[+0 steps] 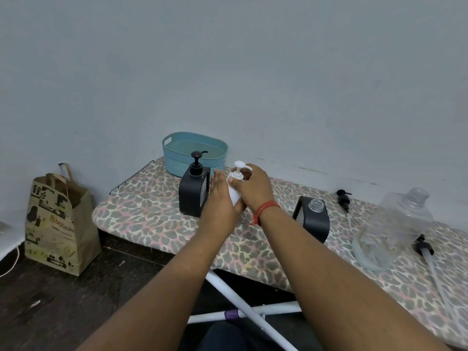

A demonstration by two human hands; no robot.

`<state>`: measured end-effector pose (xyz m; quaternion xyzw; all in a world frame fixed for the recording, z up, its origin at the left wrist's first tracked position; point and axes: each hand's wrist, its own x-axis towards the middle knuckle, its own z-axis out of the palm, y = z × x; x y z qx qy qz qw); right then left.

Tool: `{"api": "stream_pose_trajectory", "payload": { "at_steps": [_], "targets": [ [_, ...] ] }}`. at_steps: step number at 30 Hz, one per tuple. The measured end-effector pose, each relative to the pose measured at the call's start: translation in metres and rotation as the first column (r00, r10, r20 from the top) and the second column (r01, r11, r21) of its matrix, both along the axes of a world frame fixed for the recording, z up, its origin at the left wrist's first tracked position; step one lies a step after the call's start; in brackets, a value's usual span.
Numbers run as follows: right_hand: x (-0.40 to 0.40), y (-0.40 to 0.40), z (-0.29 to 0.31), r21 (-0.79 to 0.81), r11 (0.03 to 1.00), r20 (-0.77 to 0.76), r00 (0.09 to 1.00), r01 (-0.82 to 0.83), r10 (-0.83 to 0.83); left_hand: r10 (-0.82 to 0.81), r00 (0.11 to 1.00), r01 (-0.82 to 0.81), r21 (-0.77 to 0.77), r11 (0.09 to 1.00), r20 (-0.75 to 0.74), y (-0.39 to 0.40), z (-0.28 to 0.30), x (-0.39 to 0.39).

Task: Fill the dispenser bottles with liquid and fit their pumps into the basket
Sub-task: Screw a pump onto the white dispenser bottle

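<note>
The small white plastic dispenser bottle (234, 193) is what I'm working on; it stands upright on the leopard-print padded counter (141, 209), between my two hands. My left hand (219, 201) steadies its body, with the fingers (217, 178) lying straight against the side. My right hand (253, 188) has its fingers curled round the white pump (239, 168) at the neck, as if seating or twisting the collar. I judge the bottle light and smooth, likely slippery if wet and easily tipped, so the hold belongs low on the body while the other hand turns the ribbed collar, not the spout.

To my right lies a large clear plastic bottle (395, 224), thin-walled and probably soft under pressure, its threaded mouth open. Two loose black pumps with long tubes (425, 249) (343, 198) lie near it. Closer to centre, a squat black rectangular dispenser (312, 221) has no pump on its clear neck.

Just left of my hands stands a matching black rectangular dispenser with its pump fitted (195, 191). Beyond it, against the wall, sits the teal woven-pattern plastic basket (172, 158), rigid, with a cut-out handle.
</note>
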<state>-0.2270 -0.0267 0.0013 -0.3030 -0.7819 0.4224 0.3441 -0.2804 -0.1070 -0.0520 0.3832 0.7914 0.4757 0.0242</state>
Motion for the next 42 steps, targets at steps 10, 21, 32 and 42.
{"api": "stream_pose_trajectory", "payload": {
  "at_steps": [10,21,32,42],
  "targets": [
    [-0.007,0.0,-0.007,-0.017,0.998,-0.014,0.998,0.06,-0.06,0.001,1.0,-0.001,-0.017,1.0,0.014,0.003,-0.002,-0.002],
    [-0.002,-0.006,-0.004,-0.029,0.999,-0.014,0.999,0.033,-0.033,-0.016,0.999,0.013,-0.093,0.996,-0.031,-0.002,0.01,0.001],
    [0.073,-0.006,0.042,0.017,0.996,-0.086,0.993,0.083,-0.081,-0.044,0.99,0.04,-0.039,0.998,-0.137,-0.027,0.059,0.034],
    [0.162,0.003,0.07,0.128,0.966,-0.115,0.971,0.226,-0.212,-0.228,0.931,0.228,-0.033,0.973,-0.286,-0.015,0.098,0.112]
  ]
}}
